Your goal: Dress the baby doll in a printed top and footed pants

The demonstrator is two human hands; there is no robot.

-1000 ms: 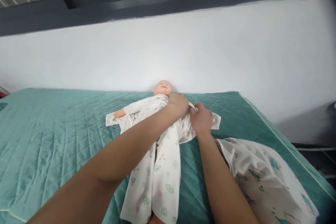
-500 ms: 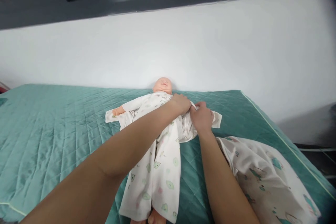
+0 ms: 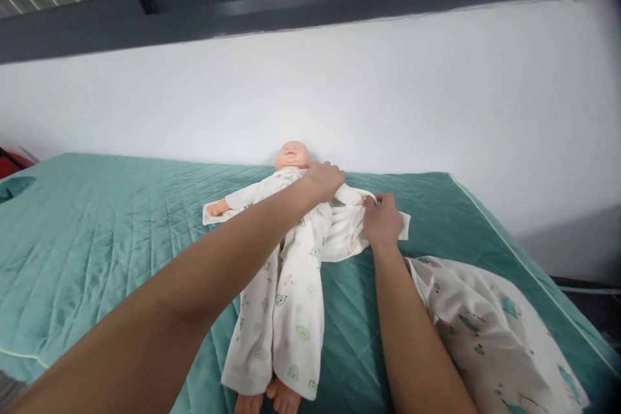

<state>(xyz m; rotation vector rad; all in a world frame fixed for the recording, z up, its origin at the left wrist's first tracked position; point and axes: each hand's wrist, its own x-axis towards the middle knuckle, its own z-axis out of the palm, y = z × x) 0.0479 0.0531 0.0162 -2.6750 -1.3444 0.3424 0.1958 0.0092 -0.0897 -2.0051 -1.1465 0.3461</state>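
Note:
A baby doll [image 3: 292, 155] lies on its back, dressed in white pajamas [image 3: 297, 310] printed with green figures. Beneath its arms spreads a second white baby garment [image 3: 342, 239], its sleeves stretched out to both sides. My left hand [image 3: 327, 180] is closed around the doll's upper arm by the shoulder; its fingertips are partly hidden. With fingers curled, my right hand [image 3: 383, 220] grips the edge of the white garment's sleeve near the doll's hand. My left forearm crosses over the doll's torso and hides part of it.
A green quilted mattress cover [image 3: 121, 233] lies under everything. To the right of my right forearm is a bunched white printed cloth [image 3: 490, 323]. Behind the bed rises a white wall [image 3: 194, 103], with a dark window frame [image 3: 272, 3] above it. Something red [image 3: 10, 165] shows at the far left.
My left hand has drawn slightly up and left, away from my right hand. The doll's sleeved arm now shows between them, its hand near the garment's sleeve. The view has shifted a little.

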